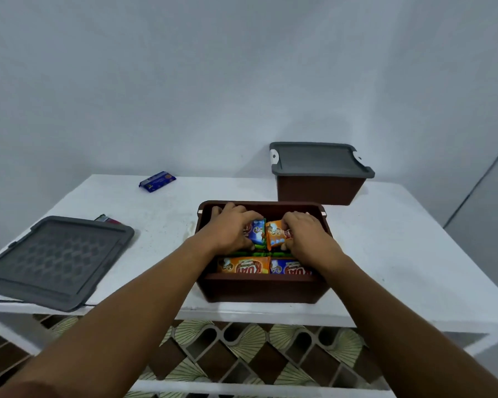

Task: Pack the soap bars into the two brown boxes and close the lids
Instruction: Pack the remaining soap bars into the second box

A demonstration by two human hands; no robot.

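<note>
An open brown box [259,288] stands at the table's front edge. Inside it, my left hand [230,229] grips a blue soap bar [258,232] and my right hand [302,235] grips an orange soap bar [275,234], the two bars side by side. Nearer to me in the box lie an orange bar [243,265] and a blue bar [288,267]. Green bars show under them. A second brown box [319,191] with its grey lid [319,159] on stands at the back right. One blue soap bar [157,181] lies loose at the back left.
A loose grey lid [55,259] lies on the white table [385,254] at the front left, overhanging the edge. A small dark object [108,219] peeks out behind it. A pale wall rises behind the table. Patterned tiles show below.
</note>
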